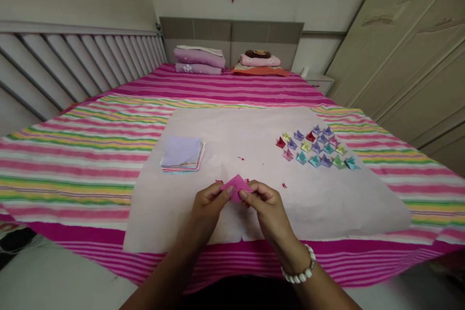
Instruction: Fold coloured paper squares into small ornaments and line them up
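A pink sheet of origami paper (238, 183), folded into a small diamond shape, is held up over the white paper sheet (225, 131). My left hand (210, 199) pinches its left corner between thumb and fingers. On the opposite corner, my right hand (264, 201) grips with the thumb on top; a white bead bracelet (300, 277) circles that wrist. Small red scraps lie just behind the hands, partly hidden by them. Another red scrap (284, 185) rests to the right of my right hand.
At left on the white sheet sits a stack of coloured square papers (181, 152), lavender on top. Several folded paper pieces (316, 147) in many colours stand in rows at right. A tiny red-tipped bit (240, 158) lies mid-sheet. Striped bedding (83, 164) surrounds it; folded bedding (199, 60) lies by the headboard.
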The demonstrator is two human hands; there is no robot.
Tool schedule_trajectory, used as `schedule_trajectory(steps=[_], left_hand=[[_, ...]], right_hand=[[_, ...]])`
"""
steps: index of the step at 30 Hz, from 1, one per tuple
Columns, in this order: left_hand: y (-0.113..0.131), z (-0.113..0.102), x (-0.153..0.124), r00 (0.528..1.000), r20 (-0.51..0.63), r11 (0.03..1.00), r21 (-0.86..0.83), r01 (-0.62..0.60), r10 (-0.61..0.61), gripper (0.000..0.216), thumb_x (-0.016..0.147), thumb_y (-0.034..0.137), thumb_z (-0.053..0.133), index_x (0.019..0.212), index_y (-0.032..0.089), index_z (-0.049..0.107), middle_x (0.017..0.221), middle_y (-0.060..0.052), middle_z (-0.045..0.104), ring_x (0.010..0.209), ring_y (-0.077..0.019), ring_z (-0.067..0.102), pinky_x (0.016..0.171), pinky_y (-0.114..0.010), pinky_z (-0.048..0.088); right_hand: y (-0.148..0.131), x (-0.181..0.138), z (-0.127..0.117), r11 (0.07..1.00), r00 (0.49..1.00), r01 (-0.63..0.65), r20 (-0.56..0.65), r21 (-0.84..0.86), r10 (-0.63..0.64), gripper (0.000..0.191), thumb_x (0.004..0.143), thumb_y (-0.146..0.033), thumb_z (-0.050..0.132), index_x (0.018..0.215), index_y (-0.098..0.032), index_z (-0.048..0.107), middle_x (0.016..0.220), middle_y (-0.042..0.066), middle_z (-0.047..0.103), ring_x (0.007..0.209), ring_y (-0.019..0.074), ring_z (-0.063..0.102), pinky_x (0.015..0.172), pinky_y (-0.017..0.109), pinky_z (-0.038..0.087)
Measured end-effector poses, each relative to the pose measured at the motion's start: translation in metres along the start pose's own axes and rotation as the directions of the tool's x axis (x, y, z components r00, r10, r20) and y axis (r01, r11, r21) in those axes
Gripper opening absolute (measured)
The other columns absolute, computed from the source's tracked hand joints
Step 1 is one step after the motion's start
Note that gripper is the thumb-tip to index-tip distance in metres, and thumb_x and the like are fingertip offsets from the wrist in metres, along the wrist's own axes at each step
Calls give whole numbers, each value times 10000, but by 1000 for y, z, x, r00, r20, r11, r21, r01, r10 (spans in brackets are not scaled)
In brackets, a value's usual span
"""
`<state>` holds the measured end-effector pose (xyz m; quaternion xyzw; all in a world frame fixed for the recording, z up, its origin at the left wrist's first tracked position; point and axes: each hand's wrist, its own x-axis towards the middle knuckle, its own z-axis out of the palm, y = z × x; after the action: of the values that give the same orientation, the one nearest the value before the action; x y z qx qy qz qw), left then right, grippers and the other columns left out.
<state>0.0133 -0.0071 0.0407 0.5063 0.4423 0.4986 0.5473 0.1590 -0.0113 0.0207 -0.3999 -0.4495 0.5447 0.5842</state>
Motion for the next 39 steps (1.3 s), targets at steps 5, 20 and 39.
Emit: schedule_trajectory(steps=[5, 20, 39], left_hand=[[2, -3, 0, 998, 8, 996, 59, -64, 64, 212, 845, 358, 590, 815, 171, 684, 702, 11, 602, 715, -136, 549, 714, -255, 439], [2, -14, 2, 980, 48, 941, 272, -200, 194, 185, 723, 245, 749, 907, 218, 748, 867, -35, 717, 818, -174, 631, 747, -287, 510], [-2, -16, 2, 980, 31, 929, 314, -197, 197, 48, 735, 267, 736, 763, 241, 766, 903, -38, 599, 895, -185, 600, 758, -280, 491]], right_hand=[[-2, 0, -1, 999, 1000, 9, -28, 36, -8, 85, 758, -266, 736, 735, -187, 717, 673, -10, 643, 619, 110, 530, 601, 237, 411], [-8, -3, -1, 985, 985, 148, -81, -88, -155, 199, 714, -225, 785, 881, -220, 676, 692, -15, 648, 629, 130, 564, 595, 258, 434], [-16, 3, -9, 847, 947, 318, 176, -426, -267, 63, 802, -248, 703, 853, -237, 740, 787, 29, 622, 724, 173, 569, 664, 318, 473]])
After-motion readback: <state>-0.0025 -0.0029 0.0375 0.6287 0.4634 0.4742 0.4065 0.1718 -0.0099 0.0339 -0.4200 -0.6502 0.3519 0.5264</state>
